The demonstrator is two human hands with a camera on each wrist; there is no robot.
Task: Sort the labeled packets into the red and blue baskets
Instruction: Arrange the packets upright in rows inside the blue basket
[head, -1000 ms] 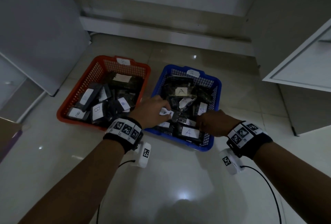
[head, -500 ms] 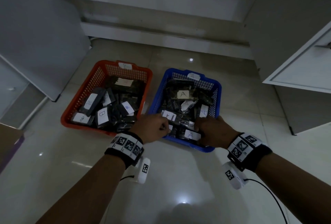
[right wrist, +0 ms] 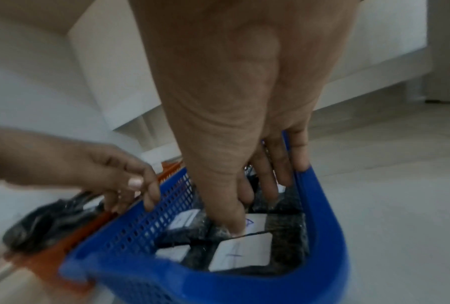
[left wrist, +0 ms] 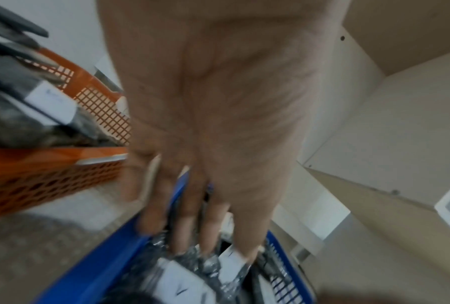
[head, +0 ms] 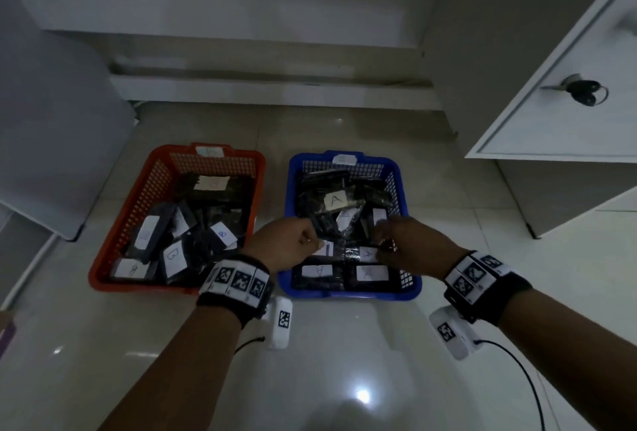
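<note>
Two mesh baskets stand side by side on the floor. The red basket on the left holds black packets labelled B. In the blue basket on the right lie black packets labelled A. My left hand hangs over the blue basket's near-left part, its straight fingers touching crinkled packets and holding nothing. My right hand reaches into the near-right part. Its thumb presses the edge of an A-labelled packet, and its fingers point straight down beside the right wall.
A white cabinet door with keys in its lock juts out at the right. A white panel stands at the left, and a low step runs along the back wall. Glossy floor tiles lie in front of the baskets.
My left hand has drawn back from the middle of the blue basket to its near-left part. The right hand has stayed at the near-right side. The head view has tilted up.
</note>
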